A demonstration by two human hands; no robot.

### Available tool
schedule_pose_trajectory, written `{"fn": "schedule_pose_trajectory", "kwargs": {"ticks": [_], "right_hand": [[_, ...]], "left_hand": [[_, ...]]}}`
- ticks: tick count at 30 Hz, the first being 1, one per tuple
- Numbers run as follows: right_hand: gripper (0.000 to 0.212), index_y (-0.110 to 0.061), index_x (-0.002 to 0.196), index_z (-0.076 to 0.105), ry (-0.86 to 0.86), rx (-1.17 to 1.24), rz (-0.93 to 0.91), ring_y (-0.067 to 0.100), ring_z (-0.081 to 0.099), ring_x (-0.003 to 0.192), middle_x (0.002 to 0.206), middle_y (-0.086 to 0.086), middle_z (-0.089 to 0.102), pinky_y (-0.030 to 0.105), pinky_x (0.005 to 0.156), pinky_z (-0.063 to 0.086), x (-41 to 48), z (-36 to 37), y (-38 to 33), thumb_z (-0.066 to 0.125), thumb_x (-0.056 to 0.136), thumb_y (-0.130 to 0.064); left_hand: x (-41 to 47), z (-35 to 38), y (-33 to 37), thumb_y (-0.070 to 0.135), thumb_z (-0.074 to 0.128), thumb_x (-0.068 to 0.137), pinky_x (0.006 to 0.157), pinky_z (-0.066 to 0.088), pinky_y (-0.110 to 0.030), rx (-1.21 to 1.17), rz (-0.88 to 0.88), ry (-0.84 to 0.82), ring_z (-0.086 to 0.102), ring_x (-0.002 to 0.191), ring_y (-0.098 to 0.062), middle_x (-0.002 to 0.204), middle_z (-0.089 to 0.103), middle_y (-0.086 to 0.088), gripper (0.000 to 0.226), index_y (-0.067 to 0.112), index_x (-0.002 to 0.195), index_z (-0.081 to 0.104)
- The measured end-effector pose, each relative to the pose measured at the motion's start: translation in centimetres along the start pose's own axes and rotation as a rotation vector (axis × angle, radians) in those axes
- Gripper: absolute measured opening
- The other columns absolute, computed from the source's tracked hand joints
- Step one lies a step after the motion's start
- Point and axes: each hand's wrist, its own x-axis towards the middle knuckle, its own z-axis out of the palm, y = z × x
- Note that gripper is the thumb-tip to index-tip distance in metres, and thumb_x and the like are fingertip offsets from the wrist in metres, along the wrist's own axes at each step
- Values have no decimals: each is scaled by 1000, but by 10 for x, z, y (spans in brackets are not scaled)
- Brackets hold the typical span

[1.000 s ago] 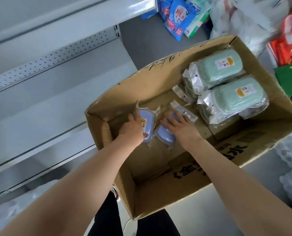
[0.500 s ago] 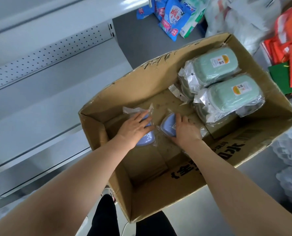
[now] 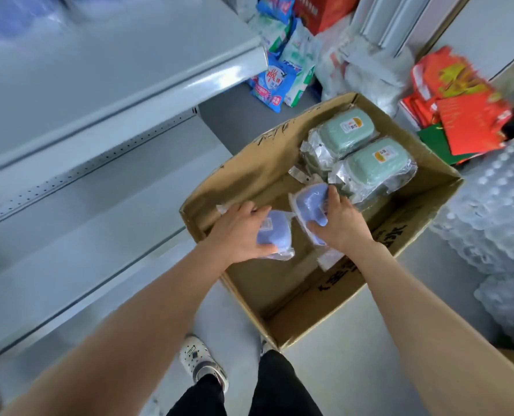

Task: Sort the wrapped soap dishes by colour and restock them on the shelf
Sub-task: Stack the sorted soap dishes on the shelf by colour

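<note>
Beside the grey shelf [image 3: 99, 94] at nine o'clock, the left hand [image 3: 237, 232] and right hand [image 3: 339, 220] each grip a blue soap dish [image 3: 275, 232] in the box [image 3: 279, 163], probably ready to lift both onto the shelf.

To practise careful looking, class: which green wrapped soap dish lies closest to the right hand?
The nearer green soap dish, right beside the right hand; the farther green soap dish lies beyond it.

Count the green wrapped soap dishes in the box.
2: the far green dish in the corner of the cardboard box, the near green dish beside it. More may lie hidden beneath.
</note>
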Motion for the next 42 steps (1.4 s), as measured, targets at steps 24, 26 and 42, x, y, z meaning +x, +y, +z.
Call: {"fn": "schedule_pose_trajectory", "kwargs": {"ticks": [24,26,42], "right_hand": [[88,-10,145,35,706,209,-472,39,52,115,134,16,53,42,93,42,-49,-224,-262,82,73,-32],[85,-8,141,40,703,185,-541,40,52,113,130,17,54,45,94,42,-30,-242,-287,82,71,-30],[61,-34,141,48,412,-135,-894,31,50,124,135,8,56,45,102,42,107,-328,-413,58,82,-23]], "left_hand": [[-175,-326,-157,72,51,77,95,42,-42,153,-234,916,48,116,-38,134,51,-11,85,23,146,41],[-172,-346,-180,68,55,81,97,41,-42,183,-305,911,46,119,-38,137,49,-11,80,25,147,40],[-87,-392,-266,75,21,81,96,43,-45,361,-283,774,55,114,-34,124,63,-6,82,22,131,58]]}}
